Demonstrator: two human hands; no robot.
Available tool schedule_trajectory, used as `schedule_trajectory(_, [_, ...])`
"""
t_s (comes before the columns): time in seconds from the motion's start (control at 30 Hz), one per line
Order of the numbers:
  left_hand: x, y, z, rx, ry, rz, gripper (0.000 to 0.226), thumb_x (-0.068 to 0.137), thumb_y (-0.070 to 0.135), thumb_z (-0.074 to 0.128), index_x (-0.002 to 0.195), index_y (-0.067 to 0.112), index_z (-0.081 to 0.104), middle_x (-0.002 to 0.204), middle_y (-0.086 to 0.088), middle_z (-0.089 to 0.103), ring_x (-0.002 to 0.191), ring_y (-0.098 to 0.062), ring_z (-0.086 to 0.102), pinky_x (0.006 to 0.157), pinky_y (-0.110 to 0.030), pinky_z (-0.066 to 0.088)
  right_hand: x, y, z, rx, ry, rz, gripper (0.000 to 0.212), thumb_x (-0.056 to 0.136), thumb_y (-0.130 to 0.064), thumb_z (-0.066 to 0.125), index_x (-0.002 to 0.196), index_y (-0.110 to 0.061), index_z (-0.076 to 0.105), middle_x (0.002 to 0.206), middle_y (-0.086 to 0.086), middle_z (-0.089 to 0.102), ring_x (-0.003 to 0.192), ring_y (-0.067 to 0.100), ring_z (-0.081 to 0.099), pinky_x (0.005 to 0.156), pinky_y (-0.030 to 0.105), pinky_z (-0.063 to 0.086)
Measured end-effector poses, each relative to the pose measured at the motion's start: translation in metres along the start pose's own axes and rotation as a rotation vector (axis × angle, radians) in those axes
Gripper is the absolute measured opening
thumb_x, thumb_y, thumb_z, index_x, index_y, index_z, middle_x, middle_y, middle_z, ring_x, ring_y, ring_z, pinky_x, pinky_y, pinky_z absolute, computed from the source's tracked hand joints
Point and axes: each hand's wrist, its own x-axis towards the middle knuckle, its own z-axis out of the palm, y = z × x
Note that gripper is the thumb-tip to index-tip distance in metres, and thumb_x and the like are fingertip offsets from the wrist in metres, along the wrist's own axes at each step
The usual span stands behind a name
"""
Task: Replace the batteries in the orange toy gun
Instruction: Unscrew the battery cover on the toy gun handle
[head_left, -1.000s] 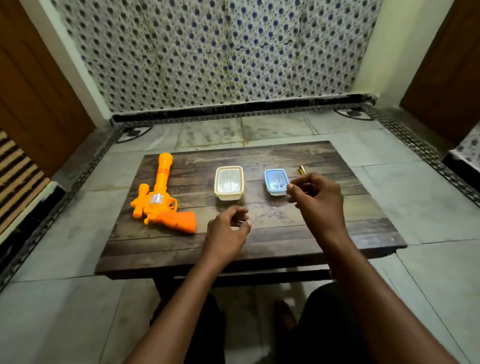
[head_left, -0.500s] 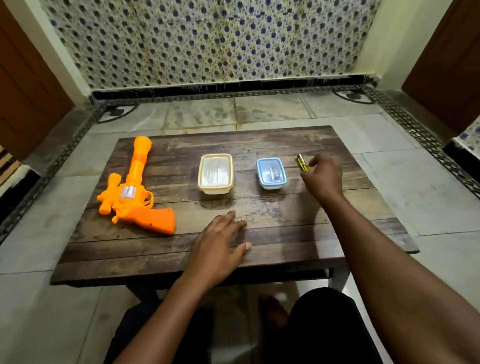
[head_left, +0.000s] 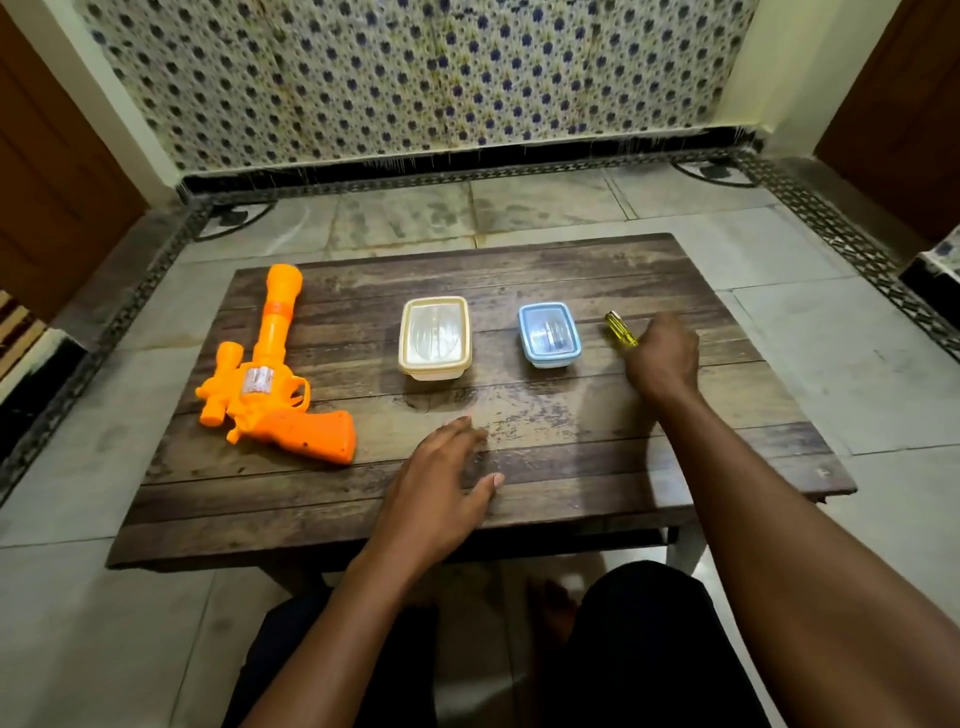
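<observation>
The orange toy gun (head_left: 270, 379) lies flat on the left part of the wooden table (head_left: 519, 270), barrel pointing away from me, grip toward the near edge. My left hand (head_left: 436, 488) rests palm down on the table near the front edge, fingers straight and lightly spread, holding nothing. My right hand (head_left: 662, 358) is at the yellow-handled screwdriver (head_left: 621, 328) on the right of the table; its fingers are hidden behind the knuckles, so I cannot tell whether they grip the tool. Between gun and screwdriver stand a cream lidded container (head_left: 435, 338) and a blue lidded container (head_left: 549, 335), well apart.
</observation>
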Motion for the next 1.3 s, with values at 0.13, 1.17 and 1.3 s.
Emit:
schedule_trajectory(0.13, [-0.005, 0.007, -0.018, -0.103, 0.312, -0.105, 0.035, 0.09, 0.02, 0.072, 0.125, 0.018, 0.068, 0.129, 0.001, 0.067, 0.118, -0.019, 0.063, 0.095, -0.022, 0.042, -0.044, -0.006, -0.015, 0.151, 0.005, -0.032, 0.021, 0.088, 0.003, 0.058, 0.106, 0.007, 0.067, 0.109, 0.032, 0.067, 0.108, 0.047, 0.061, 0.091, 0.047, 0.051])
schedule_trajectory(1.17, [0.039, -0.107, -0.07, -0.455, 0.926, -0.903, 0.099, 0.058, 0.04, 0.093, 0.13, 0.021, 0.028, 0.128, -0.017, 0.057, 0.12, -0.042, 0.057, 0.098, -0.054, 0.052, -0.173, -0.157, 0.109, 0.909, -0.541, -0.405, 0.011, 0.096, 0.0, 0.064, 0.105, -0.007, 0.064, 0.087, 0.004, 0.077, 0.083, 0.013, 0.074, 0.076, 0.036, 0.06])
schedule_trajectory(1.3, [0.041, -0.102, -0.069, -0.454, 1.048, -0.832, 0.101, 0.05, 0.033, 0.091, 0.133, 0.015, 0.035, 0.115, -0.006, 0.058, 0.113, -0.036, 0.061, 0.096, -0.051, 0.054, -0.171, -0.163, 0.118, 0.937, -0.574, -0.369, 0.014, 0.097, 0.0, 0.062, 0.108, -0.009, 0.064, 0.085, 0.003, 0.076, 0.084, 0.015, 0.074, 0.08, 0.034, 0.058])
